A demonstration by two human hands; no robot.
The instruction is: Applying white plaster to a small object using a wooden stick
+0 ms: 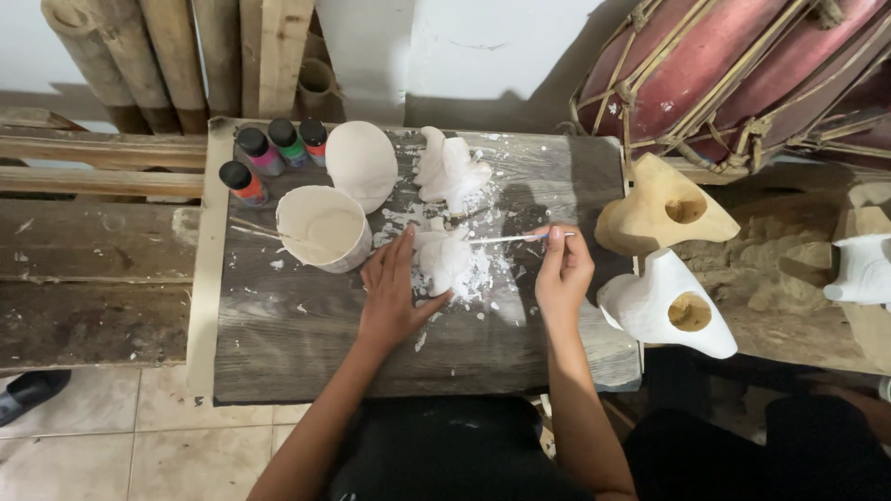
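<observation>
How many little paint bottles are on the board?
4, at the board's far left corner: three in a row, pink, green and red, and an orange one nearer, beside the white cup.

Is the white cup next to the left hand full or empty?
Partly full. The white cup stands upright, and whitish paint covers its inside bottom, well below the rim.

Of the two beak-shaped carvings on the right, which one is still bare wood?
The upper beak-shaped carving, farther from the person, is bare tan wood; the lower carving is coated white.
</observation>
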